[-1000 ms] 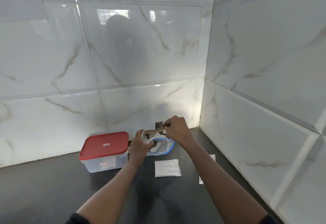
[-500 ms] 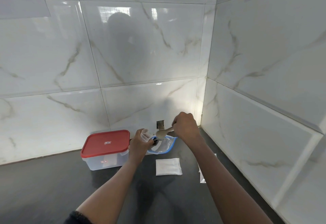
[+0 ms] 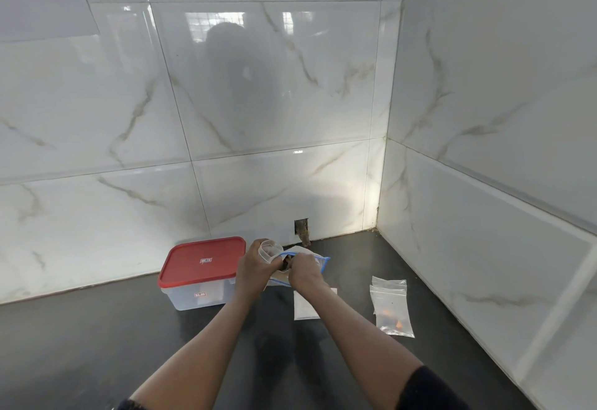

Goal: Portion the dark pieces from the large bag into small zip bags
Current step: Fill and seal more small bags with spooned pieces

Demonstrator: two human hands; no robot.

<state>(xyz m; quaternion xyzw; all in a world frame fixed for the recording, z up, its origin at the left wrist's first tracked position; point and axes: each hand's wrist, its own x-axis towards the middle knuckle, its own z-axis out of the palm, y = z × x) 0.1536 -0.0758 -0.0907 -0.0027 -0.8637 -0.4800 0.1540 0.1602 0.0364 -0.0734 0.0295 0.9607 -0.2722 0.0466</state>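
Two hands meet at the bag mouths: the left hand (image 3: 254, 269) has its fingers (image 3: 265, 260) curled round a small zip bag (image 3: 268, 248), holding its mouth up and open; the right hand (image 3: 303, 273) dips into the large bag (image 3: 318, 262), fingers hidden, so pinching or not, can't tell. Dark pieces (image 3: 286, 262) show just between them. Best move, I'd say: keep that small mouth wide and right beside the big one, short carry, no spills. Further out, flat zip bags (image 3: 392, 312) lie on the table (image 3: 97, 345) to the right, one with bits inside; a red-lidded tub (image 3: 203, 267) left, contents unclear
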